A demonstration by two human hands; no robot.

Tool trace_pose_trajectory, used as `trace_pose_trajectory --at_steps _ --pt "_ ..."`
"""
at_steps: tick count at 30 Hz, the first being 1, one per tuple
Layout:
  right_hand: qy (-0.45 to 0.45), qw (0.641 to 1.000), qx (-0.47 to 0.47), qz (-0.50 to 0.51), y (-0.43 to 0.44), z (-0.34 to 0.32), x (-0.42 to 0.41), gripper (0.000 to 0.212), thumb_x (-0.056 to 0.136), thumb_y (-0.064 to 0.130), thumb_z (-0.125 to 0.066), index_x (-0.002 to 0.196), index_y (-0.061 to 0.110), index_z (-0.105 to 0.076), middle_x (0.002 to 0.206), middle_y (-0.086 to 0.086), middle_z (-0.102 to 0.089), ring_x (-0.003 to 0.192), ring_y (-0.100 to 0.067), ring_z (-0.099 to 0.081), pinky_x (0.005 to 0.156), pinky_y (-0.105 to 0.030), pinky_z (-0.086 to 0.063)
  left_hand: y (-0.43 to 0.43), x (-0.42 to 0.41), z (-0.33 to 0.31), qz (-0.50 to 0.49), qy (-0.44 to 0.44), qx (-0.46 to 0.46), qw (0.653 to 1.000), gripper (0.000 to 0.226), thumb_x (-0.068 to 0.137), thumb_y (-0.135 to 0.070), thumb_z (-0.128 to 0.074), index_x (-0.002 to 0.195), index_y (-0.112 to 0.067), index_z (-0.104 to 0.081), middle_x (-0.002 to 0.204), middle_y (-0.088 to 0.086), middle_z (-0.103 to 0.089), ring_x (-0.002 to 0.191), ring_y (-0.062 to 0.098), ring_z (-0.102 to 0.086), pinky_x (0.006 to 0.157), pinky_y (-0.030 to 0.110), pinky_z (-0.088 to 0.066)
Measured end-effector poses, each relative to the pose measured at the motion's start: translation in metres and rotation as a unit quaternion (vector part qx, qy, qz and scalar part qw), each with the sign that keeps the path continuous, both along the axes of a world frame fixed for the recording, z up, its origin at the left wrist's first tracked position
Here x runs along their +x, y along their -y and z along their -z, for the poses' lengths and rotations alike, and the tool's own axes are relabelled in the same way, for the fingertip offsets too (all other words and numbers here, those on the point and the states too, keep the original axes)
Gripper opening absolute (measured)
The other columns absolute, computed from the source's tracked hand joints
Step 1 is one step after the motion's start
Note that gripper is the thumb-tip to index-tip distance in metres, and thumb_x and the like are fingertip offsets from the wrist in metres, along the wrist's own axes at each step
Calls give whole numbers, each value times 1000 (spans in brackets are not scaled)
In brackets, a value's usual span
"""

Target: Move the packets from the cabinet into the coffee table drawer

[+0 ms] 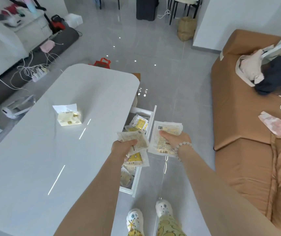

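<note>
1. We see the left hand (123, 148) with its fingers curled tight round a bunch of packets (133, 142). The lowest one in the bunch has yellow on it.
2. That hand and its bunch hang right over the open drawer (140, 111).
3. The right hand (176, 138) pinches a big white packet (163, 149). The thumb lies on top and the fingers are under it, where we cannot see them.
4. The big white packet is just to the right of the bunch. It hangs over the front edge of the drawer and the grey floor (179, 74).
5. The drawer sticks out from the right side of the white coffee table (42, 150).
6. We see loose packets (139, 123) lying in the drawer, some at the far end and some at the near end.
7. On the table top lies a yellow pack (69, 118) with white paper poking out of it. It is well apart from both hands.
8. A bead bracelet (182, 145) goes round the right wrist.
9. On the right stands a brown sofa (241, 137). Bags and clothes (264, 68) are piled at its far end.
10. Near us, at the bottom, we see two white shoes (134, 218) on the floor.
</note>
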State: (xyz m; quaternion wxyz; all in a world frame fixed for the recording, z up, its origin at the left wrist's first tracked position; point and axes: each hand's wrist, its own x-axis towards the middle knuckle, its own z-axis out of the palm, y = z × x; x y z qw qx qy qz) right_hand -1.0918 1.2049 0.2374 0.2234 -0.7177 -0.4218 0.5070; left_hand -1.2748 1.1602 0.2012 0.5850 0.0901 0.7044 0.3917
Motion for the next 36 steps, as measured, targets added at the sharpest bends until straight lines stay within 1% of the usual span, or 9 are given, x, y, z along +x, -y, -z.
trace_pose_trajectory --at_steps 2,7,12,16,20,24,27,30,36 --pt "1 1000 -8 -13 -16 8 -5 21 76 41 -74 83 25 -63 86 5 -65 82 -14 -61 73 -24 -46 -7 -5 11 -16 -1 -18 1000 35 74 -9 -78 105 0 -65 99 14 -69 91 30 -67 81 42 -57" --pt "31 997 -47 -46 -56 48 -20 25 73 44 -76 86 24 -66 95 2 -71 91 -18 -67 84 -32 -54 -23 -25 50 -103 19 -48 993 20 79 -13 -75 92 -7 -62 81 7 -64 62 22 -58 39 16 -40" --pt "97 986 -93 -102 -88 112 -23 25 73 46 -75 77 25 -64 93 0 -70 94 -22 -67 89 -38 -53 -25 -31 109 -164 48 -119 978 20 78 -19 -76 89 -11 -61 76 4 -62 61 19 -55 51 25 -36" --pt "144 973 -113 -143 -120 178 -37 56 66 53 -75 105 14 -67 103 -4 -70 96 -23 -66 87 -35 -54 -35 -37 166 -185 49 -153 970 19 80 -19 -75 87 -12 -58 68 1 -54 53 14 -48 38 16 -34" --pt "178 954 -127 -205 -135 253 -54 55 71 53 -73 109 14 -66 100 -1 -67 93 -21 -64 72 -26 -50 -36 -46 237 -218 54 -186 957 20 80 -21 -75 86 -13 -57 66 0 -49 48 13 -41 30 10 -27" --pt "213 931 -114 -275 -151 326 -76 56 69 55 -74 105 13 -65 98 -1 -66 86 -20 -61 64 -25 -46 -37 -36 321 -265 98 -204 937 27 78 -22 -77 95 -12 -58 76 0 -60 59 15 -56 57 17 -47" --pt "238 912 -64 -328 -172 374 -98 44 71 52 -73 93 14 -65 83 2 -61 78 -17 -58 50 -21 -37 -42 -27 384 -314 116 -189 923 28 73 -20 -81 89 -14 -58 93 5 -68 91 27 -68 86 42 -55" --pt "265 896 -32 -356 -183 415 -116 54 68 56 -73 101 15 -65 90 2 -62 85 -16 -60 66 -25 -49 -43 -23 427 -321 116 -185 921 32 70 -23 -83 92 -16 -59 96 4 -68 93 26 -66 90 44 -53" --pt "292 860 -3 -418 -180 478 -150 73 69 62 -67 122 13 -58 121 -5 -61 111 -22 -58 85 -28 -48 -30 -47 477 -324 70 -197 923 44 67 -36 -84 97 -13 -61 97 3 -69 90 22 -66 84 36 -55"
